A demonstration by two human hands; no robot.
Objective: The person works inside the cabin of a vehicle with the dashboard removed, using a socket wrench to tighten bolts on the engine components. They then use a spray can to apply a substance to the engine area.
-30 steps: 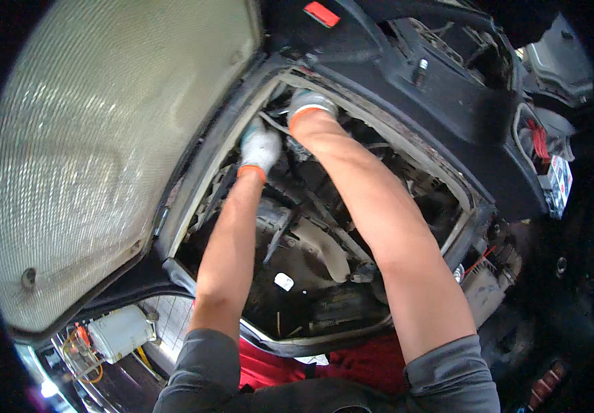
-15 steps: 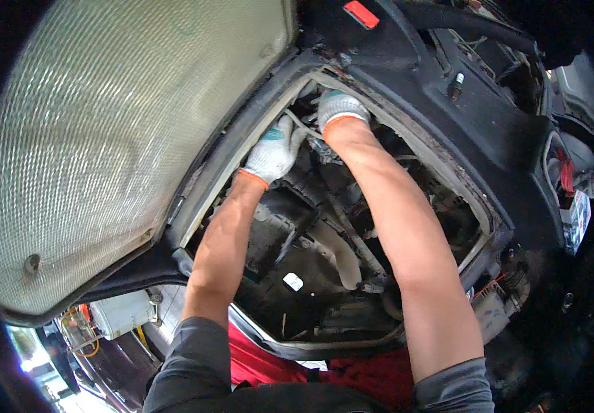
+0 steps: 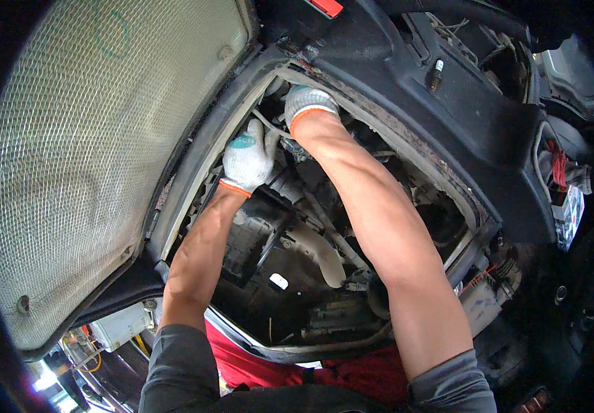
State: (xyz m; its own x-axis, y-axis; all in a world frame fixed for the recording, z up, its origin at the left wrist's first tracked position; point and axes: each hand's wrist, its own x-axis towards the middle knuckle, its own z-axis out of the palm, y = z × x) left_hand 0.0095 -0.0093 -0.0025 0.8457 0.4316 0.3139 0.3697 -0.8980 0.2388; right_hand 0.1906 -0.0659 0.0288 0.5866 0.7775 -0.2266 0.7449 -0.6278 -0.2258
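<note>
Both my hands, in white knit gloves with orange cuffs, reach into the far end of an opened engine compartment [image 3: 180, 199]. My left hand [image 3: 247, 160] lies at the left side of the opening, thumb and a finger stretched apart; its other fingers are partly hidden, and nothing held shows. Farther in and to the right, my right hand [image 3: 310, 103] is bent down among the engine parts, its fingers out of sight below the glove. A thin pale hose [image 3: 269, 124] runs between the two hands.
A woven, silvery insulated lid [image 3: 118, 151] stands raised at left. Lower in the bay are a curved pipe [image 3: 321, 251] and a small white piece [image 3: 279, 281]. A spark plug [image 3: 437, 74] lies on the dark trim; a red-handled item [image 3: 558, 165] sits farther right.
The view has shifted, so the whole compartment sits farther left in the picture. My left hand has turned slightly and its thumb stands farther from the finger; the right stays at the far end.
</note>
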